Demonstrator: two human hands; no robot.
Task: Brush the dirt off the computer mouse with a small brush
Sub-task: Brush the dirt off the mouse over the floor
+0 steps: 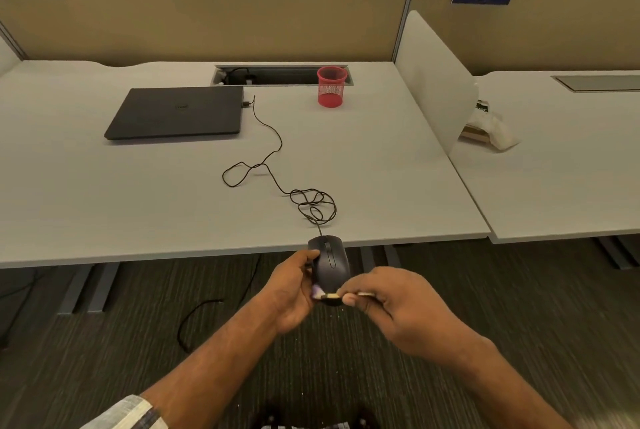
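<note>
Mouse cleaning beside a grey office table (pixel 145 186).
Left hand (pixel 292 293) grips the black mouse (pixel 330 264) over carpet, just off the table edge; right hand (pixel 398 307) pinches a small brush (pixel 327 296) against it. Closed laptop (pixel 178 112), red mesh cup (pixel 330 86) behind.

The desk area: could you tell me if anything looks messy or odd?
The mouse cable lies in a tangled knot near the desk edge, and pale specks dot the carpet below the mouse. The laptop and red mesh cup sit tidy.
</note>
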